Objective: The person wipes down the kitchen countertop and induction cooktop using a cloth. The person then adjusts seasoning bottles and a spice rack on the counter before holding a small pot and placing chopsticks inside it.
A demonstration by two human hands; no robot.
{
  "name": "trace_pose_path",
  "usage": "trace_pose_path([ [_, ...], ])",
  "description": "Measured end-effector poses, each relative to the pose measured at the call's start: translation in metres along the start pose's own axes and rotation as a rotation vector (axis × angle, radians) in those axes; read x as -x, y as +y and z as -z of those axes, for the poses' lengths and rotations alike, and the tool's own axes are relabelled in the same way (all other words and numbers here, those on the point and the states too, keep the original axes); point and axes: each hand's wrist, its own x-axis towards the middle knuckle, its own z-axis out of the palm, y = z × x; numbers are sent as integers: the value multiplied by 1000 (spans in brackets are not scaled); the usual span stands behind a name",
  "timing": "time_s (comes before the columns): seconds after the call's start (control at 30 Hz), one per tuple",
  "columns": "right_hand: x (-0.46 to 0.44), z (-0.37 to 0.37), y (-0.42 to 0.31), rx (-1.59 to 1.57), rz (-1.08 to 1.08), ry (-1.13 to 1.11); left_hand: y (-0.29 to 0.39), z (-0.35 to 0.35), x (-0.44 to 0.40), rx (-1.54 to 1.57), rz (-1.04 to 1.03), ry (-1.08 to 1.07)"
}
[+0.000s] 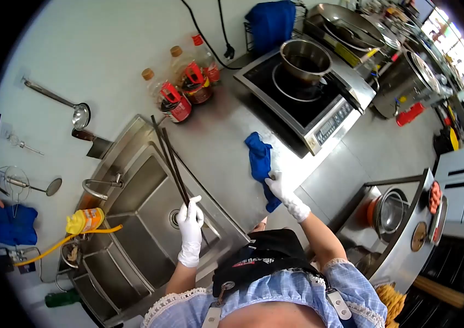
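My left hand (191,224), in a white glove, holds a pair of long dark chopsticks (170,161) over the sink (147,191); they point up and away toward the sink's back rim. My right hand (282,188), also gloved in white, has its fingers on a crumpled blue cloth (259,158) that lies on the steel counter (215,153) near its front edge. Beyond the cloth, a small steel pot (305,59) rests on the induction cooker (297,104).
Sauce bottles (174,101) stand against the wall, left of the cooker. A tap (103,186) reaches over the sink. On the right are a large stockpot (406,82) and a low steel table (401,251) with bowls beneath it.
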Motion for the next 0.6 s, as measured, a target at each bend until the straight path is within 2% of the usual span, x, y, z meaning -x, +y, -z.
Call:
trace_pose_path([
  [0.03, -1, 12, -12, 9, 13, -17, -1, 1, -1, -36, -36, 31],
  [0.1, -6, 45, -41, -595, -48, -184, -7, 5, -2, -20, -28, 144],
  [0.2, -25, 74, -92, -696, 83, -292, -11, 2, 2, 46, -27, 285],
  [0.23, -40, 79, -104, -544, 361, -293, -12, -1, 2, 53, -24, 321],
  [0.3, -69, 62, -106, -133, 643, -190, -13, -5, 8, 49, -31, 409],
  [0.37, -87, 27, -84, 159, 825, -363, -8, -17, 17, 51, -44, 499],
  [0.43, -95, -8, -58, 473, 1133, -561, -12, -26, 29, -19, -80, 574],
  [0.47, -96, -22, -51, 616, 1157, -704, -8, -35, 36, -2, -71, 603],
  [0.5, -101, -29, -55, 641, 1166, -710, -2, -46, 42, 12, -17, 660],
  [0.6, -142, -55, -71, 643, 1181, -543, -26, -63, 51, 169, 116, 831],
])
